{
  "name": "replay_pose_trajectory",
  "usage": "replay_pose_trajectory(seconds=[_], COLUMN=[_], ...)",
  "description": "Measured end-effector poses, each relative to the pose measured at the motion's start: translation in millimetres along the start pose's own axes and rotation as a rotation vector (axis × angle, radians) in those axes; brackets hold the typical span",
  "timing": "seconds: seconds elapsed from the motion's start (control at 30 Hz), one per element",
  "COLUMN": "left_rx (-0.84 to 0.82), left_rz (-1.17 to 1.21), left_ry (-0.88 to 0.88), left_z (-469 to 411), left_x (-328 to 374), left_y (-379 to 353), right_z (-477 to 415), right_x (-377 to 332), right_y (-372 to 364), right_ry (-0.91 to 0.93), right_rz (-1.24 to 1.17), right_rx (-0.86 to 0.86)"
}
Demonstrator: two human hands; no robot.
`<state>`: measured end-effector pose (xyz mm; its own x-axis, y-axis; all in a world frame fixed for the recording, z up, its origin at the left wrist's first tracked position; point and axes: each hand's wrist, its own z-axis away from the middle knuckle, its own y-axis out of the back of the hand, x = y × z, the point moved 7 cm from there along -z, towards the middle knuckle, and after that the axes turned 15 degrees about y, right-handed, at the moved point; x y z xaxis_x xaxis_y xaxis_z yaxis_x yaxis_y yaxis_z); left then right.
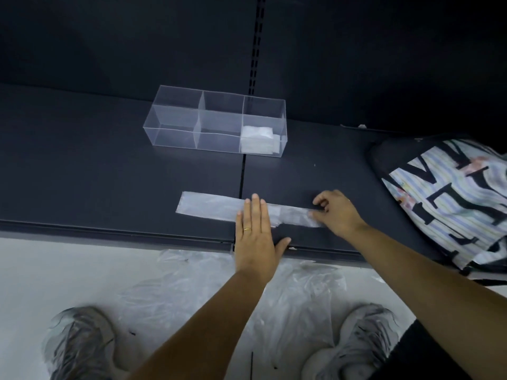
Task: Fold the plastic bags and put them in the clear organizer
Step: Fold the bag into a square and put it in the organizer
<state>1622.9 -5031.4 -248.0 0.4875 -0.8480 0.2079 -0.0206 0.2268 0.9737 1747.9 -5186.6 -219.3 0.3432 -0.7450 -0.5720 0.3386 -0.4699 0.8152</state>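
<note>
Clear, crinkly film makes up the plastic bag [211, 205], already narrowed to a long strip lying near the front edge of the dark shelf [109, 174], its long axis running left to right along that edge. The left hand [255, 234] lies flat across the strip's middle, fingers straight and together, pressing it down. The right hand [338, 212] has curled fingers and appears to pinch the strip's right end between thumb and fingertips. The free length runs left from that pinch, so the next fold probably carries the right end over towards the left hand, and the right hand is the nearer one for it. The clear organizer [175, 124] stands towards the back edge, well apart from both hands, with folded bags [258, 138] in a right-end compartment. The exact contact at the pinch is blurred, and the left palm hides the strip beneath it. Loose bags [301, 292] on the floor are hard to count. A printed bag [452, 201] at the right edge is cut off.
</note>
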Motion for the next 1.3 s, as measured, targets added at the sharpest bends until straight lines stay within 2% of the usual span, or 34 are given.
replay_pose_trajectory(seconds=[0.23, 0.37, 0.43, 0.57, 0.67, 0.8, 0.87, 0.93, 1.0, 1.1, 1.2, 1.3], left_rx=[-0.104, -0.105, -0.120, -0.112, -0.058, -0.024, -0.117, -0.340, -0.594, -0.862, -0.959, -0.953], left_rz=[-0.052, -0.033, -0.030, 0.033, 0.249, 0.687, 0.873, 1.132, 1.409, 1.565, 1.762, 1.722], left_ry=[-0.050, -0.081, -0.104, -0.098, -0.135, -0.084, -0.007, 0.080, 0.205, 0.343, 0.421, 0.523], left_z=[4.1, 3.5, 2.5, 3.4, 14.4, 28.0, 30.3, 30.5, 26.0, 11.2, -7.2, -20.5], left_x=[2.5, 1.7, 1.0, 5.4, 31.1, 55.8, 50.8, 41.1, 28.9, 8.3, -7.2, -19.2], left_y=[-16.3, -17.0, -17.4, -9.0, 6.2, 35.0, 42.1, 42.2, 40.1, 33.3, 28.2, 13.6], right_z=[16.5, 24.0, 22.5, 33.4, 42.3, 39.6, 28.1, 15.6, 11.5, 15.1, 17.7, 18.7], right_x=[4.7, -1.9, -0.4, -7.4, -26.5, -54.3, -57.8, -57.7, -60.3, -71.6, -76.3, -62.3], right_y=[-6.7, -13.5, -10.4, -7.4, 0.2, 16.8, 32.9, 42.2, 24.1, -25.2, -54.1, -60.4], right_ry=[0.077, 0.098, 0.010, -0.260, -0.330, -0.236, -0.130, -0.047, -0.044, -0.047, -0.032, -0.028], right_rz=[0.157, 0.215, 0.082, -0.550, -0.662, -0.663, -0.584, -0.572, -0.750, -0.858, -0.774, -0.592], right_rx=[0.133, 0.094, 0.022, -0.125, -0.256, -0.418, -0.368, -0.274, -0.316, -0.447, -0.463, -0.393])
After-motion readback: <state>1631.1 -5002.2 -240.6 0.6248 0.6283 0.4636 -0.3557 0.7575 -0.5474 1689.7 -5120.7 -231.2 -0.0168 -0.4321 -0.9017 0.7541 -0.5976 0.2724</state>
